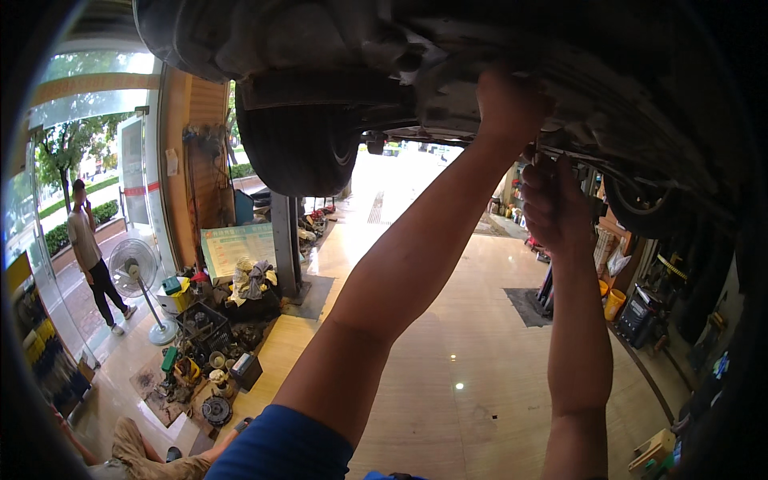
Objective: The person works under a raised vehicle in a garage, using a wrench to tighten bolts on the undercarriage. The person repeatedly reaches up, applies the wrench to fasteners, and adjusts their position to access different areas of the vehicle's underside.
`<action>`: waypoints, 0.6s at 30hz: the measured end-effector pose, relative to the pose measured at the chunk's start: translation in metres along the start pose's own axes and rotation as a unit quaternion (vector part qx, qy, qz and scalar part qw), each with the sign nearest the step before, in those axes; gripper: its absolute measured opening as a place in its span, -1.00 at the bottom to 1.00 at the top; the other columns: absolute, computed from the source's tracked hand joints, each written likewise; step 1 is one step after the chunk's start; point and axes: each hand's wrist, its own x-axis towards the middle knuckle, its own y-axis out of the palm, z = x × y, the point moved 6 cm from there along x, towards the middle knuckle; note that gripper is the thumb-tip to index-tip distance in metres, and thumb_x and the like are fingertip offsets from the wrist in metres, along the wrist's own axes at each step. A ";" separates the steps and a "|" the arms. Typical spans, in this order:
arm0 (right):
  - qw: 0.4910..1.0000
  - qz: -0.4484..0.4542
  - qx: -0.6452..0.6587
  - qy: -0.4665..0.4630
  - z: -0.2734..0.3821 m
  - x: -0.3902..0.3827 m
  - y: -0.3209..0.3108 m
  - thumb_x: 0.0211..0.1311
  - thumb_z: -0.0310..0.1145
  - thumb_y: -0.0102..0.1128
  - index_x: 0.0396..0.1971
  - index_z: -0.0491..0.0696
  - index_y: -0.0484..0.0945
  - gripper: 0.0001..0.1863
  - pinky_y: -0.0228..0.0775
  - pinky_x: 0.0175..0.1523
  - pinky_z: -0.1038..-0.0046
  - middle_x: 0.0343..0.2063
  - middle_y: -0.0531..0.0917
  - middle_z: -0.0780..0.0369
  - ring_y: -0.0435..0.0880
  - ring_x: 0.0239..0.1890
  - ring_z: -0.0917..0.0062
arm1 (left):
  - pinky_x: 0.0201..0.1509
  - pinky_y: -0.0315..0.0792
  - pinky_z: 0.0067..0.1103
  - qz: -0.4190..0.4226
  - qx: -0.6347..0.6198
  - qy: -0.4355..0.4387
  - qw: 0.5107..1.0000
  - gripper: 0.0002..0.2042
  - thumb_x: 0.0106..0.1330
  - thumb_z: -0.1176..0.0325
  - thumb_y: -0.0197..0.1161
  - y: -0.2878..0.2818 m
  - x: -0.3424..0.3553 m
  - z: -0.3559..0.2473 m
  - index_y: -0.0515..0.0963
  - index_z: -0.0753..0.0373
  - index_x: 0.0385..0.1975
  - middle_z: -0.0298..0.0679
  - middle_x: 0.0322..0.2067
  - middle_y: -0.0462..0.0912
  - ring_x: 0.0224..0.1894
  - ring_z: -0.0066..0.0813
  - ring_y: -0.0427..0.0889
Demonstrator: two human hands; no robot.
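Note:
Overhead is the dark underside of a raised car, with a black tyre to the left. My left hand reaches up against the underbody. It is blurred and its fingers are hidden in shadow, so its grip does not show. Just below and to the right, my right hand is raised close under the car with its fingers curled closed. Anything held in it is too dark and small to name.
A lift post stands left of centre. Car parts and a black crate clutter the left floor, near a standing fan. One person stands by the glass door; another sits at lower left. Orange buckets stand right.

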 end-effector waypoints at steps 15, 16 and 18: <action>0.935 -0.142 -0.311 -0.094 0.013 0.005 0.026 0.31 -0.44 0.10 0.15 -0.15 0.33 -0.58 0.49 -0.45 0.58 -0.43 0.64 0.15 0.65 -0.45 0.60 | -0.27 0.56 -0.46 0.152 0.233 0.047 0.959 -0.85 0.18 0.23 0.28 0.005 -0.006 -0.019 0.63 0.13 -0.34 -0.24 -0.35 0.67 -0.30 -0.35 0.68; 0.874 -0.162 -0.450 -0.085 0.019 0.003 0.024 0.31 -0.45 0.10 0.17 -0.13 0.32 -0.56 0.50 -0.41 0.54 -0.40 0.64 0.14 0.65 -0.42 0.56 | -0.34 0.56 -0.51 0.149 0.123 -0.008 0.981 -0.87 0.18 0.34 0.26 0.009 -0.008 -0.021 0.61 0.24 -0.37 -0.21 -0.42 0.67 -0.38 -0.39 0.68; 0.656 -0.198 -0.709 -0.165 0.028 -0.002 0.034 0.27 -0.42 0.16 0.13 -0.07 0.37 -0.57 0.46 -0.30 0.41 -0.48 0.61 0.17 0.62 -0.43 0.44 | -0.48 0.54 -0.61 0.148 0.032 -0.028 0.988 -0.86 0.12 0.55 0.24 0.015 -0.011 -0.031 0.57 0.46 -0.34 -0.12 -0.57 0.67 -0.54 -0.43 0.67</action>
